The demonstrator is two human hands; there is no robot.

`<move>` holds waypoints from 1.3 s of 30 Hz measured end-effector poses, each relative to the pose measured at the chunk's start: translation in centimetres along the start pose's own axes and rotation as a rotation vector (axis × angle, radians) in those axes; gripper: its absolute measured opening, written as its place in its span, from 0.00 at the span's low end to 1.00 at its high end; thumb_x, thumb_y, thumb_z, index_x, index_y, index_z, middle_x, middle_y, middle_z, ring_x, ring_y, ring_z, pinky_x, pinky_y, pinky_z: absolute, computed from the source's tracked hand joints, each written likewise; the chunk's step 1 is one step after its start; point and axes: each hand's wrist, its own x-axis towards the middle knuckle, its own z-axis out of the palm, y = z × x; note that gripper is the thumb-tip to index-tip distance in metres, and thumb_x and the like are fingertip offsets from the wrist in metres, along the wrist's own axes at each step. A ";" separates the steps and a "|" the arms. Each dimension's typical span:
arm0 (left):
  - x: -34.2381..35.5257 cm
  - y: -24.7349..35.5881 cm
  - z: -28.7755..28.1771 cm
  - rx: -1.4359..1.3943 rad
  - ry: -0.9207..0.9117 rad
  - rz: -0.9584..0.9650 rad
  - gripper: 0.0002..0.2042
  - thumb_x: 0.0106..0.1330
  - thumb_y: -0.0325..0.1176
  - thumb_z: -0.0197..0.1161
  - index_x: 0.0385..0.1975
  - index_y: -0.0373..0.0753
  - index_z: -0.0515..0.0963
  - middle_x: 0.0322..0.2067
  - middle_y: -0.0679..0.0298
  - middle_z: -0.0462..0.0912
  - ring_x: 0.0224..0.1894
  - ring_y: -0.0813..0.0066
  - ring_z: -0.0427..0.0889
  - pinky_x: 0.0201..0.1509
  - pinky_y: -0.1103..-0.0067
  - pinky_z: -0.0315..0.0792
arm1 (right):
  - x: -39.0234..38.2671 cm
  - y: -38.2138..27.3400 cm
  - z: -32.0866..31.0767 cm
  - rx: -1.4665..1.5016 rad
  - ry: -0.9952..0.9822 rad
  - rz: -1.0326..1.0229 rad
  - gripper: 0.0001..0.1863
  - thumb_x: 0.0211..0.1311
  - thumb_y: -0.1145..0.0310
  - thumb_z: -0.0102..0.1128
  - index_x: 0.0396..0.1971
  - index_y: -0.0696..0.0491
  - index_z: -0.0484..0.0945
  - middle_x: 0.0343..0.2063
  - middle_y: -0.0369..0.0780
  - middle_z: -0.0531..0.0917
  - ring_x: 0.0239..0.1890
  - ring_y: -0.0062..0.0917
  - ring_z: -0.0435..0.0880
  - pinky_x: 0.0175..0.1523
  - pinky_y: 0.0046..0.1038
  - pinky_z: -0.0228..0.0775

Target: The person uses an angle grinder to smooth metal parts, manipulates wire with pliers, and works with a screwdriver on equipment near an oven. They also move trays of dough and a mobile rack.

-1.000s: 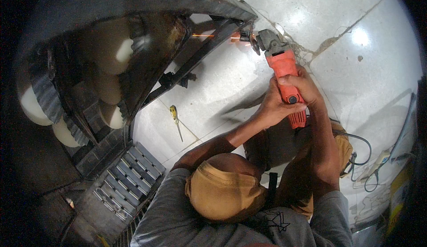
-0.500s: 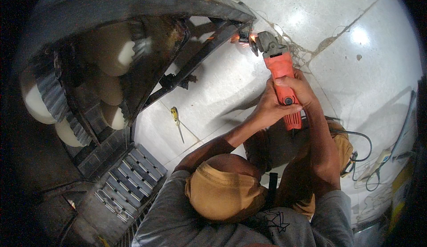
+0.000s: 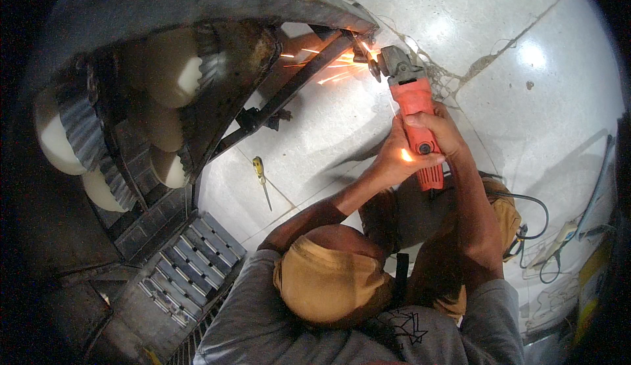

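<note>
A red angle grinder with a dark grey gear head is held in both hands. My left hand wraps round its body from the left, and a bright glowing spot lies on this hand. My right hand closes on the casing from the right, its thumb across the top. At the head's left side, the small disc meets the corner of a dark metal frame. Orange sparks spray leftward from there. Exactly where the disc touches is hidden by glare.
A yellow-handled screwdriver lies on the pale tiled floor. Left stands the dark metal body with pale rounded, ridged pieces inside. A slotted metal step sits below it. My bent knee, a black cable and a power strip are near.
The sparks have grown longer and brighter, and a glowing spot has appeared on my left hand. The grinder has shifted slightly; both hands keep their hold.
</note>
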 end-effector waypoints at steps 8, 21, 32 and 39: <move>-0.3 1.1 -0.1 -0.014 0.000 -0.011 0.37 0.54 0.23 0.75 0.58 0.36 0.54 0.49 0.58 0.73 0.54 0.71 0.76 0.57 0.72 0.75 | 0.3 0.9 -0.1 0.064 -0.025 -0.033 0.22 0.52 0.62 0.67 0.45 0.58 0.78 0.36 0.36 0.82 0.34 0.19 0.80 0.40 0.23 0.74; -0.1 1.4 0.0 -0.162 0.040 -0.062 0.48 0.45 0.28 0.81 0.64 0.35 0.53 0.55 0.57 0.68 0.59 0.69 0.71 0.59 0.71 0.72 | 0.4 0.8 0.1 0.073 -0.011 -0.033 0.21 0.51 0.61 0.68 0.44 0.57 0.78 0.34 0.35 0.81 0.33 0.18 0.79 0.39 0.23 0.73; -0.3 0.1 -0.2 0.004 -0.008 -0.008 0.38 0.56 0.25 0.74 0.60 0.36 0.52 0.49 0.59 0.73 0.53 0.73 0.76 0.58 0.73 0.74 | 0.1 0.4 -0.2 -0.014 0.002 -0.016 0.22 0.51 0.60 0.68 0.43 0.57 0.77 0.33 0.35 0.80 0.32 0.18 0.78 0.37 0.23 0.73; 0.0 0.4 0.1 -0.032 -0.014 -0.023 0.38 0.56 0.24 0.74 0.59 0.36 0.51 0.49 0.59 0.72 0.53 0.73 0.76 0.57 0.74 0.74 | 0.5 0.3 -0.7 -0.028 -0.020 0.001 0.23 0.51 0.61 0.69 0.45 0.57 0.77 0.35 0.36 0.81 0.34 0.19 0.79 0.39 0.23 0.73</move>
